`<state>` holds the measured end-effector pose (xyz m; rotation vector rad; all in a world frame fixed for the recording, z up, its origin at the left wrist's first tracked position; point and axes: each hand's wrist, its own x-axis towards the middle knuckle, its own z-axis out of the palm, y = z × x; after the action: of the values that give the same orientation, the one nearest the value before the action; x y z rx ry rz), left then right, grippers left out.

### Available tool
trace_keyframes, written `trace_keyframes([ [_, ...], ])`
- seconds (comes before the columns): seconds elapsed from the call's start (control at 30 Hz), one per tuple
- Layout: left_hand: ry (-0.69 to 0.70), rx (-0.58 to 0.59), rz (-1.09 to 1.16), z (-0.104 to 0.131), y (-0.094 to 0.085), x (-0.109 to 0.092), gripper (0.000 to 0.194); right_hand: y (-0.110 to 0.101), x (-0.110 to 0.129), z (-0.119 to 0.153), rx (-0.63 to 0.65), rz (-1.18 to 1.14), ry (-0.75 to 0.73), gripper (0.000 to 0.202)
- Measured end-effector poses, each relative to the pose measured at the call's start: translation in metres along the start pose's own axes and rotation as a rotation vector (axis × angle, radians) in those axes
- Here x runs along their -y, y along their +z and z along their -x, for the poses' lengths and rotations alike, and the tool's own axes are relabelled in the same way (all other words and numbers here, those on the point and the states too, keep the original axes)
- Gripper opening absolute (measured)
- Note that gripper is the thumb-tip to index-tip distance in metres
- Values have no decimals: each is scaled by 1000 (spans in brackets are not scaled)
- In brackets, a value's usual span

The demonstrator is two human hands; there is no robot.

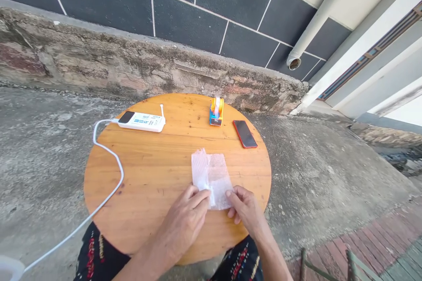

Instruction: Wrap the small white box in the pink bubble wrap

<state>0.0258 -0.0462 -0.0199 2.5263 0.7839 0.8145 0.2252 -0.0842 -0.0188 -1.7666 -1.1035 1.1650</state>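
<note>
A folded sheet of clear bubble wrap (216, 167) lies on the round wooden table (145, 167) in front of me. Its left part is layered, with a whitish crease down the middle. My left hand (191, 213) is closed on the lower left part of the sheet, fingers curled over it; whether anything lies under them is hidden. On the other side, my right hand (246, 207) pinches the lower right edge between thumb and fingers.
Behind the sheet stands an orange and blue tape dispenser (216, 112). A red-edged phone (244, 134) lies at the right. At the back left is a white device (141, 121) with a white cable (120, 167) running over the table edge. A stone-based wall (148, 68) stands beyond.
</note>
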Motion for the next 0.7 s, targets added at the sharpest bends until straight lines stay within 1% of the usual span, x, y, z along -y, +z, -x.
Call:
trace_keyframes([
  [0.1,-1,-6,20,0,0,0,21,-1,-1,3,84,-35,89,42],
  [0.17,-6,-1,22,1,0,1,21,-3,0,4,122,-41,119,44],
  [0.3,-14,2,16,1,0,1,21,-1,1,0,101,6,84,46],
  [0.4,-7,-8,17,0,-2,-1,20,5,-1,-4,31,46,40,43],
  [0.53,-29,0,20,-3,-5,-3,20,15,-4,-5,-100,103,-26,34],
  [0.6,-37,5,15,-4,-5,-4,21,20,-4,-3,-196,192,-86,33],
  [0.7,-37,9,4,-4,-6,-5,22,28,-1,1,-354,402,-213,32],
])
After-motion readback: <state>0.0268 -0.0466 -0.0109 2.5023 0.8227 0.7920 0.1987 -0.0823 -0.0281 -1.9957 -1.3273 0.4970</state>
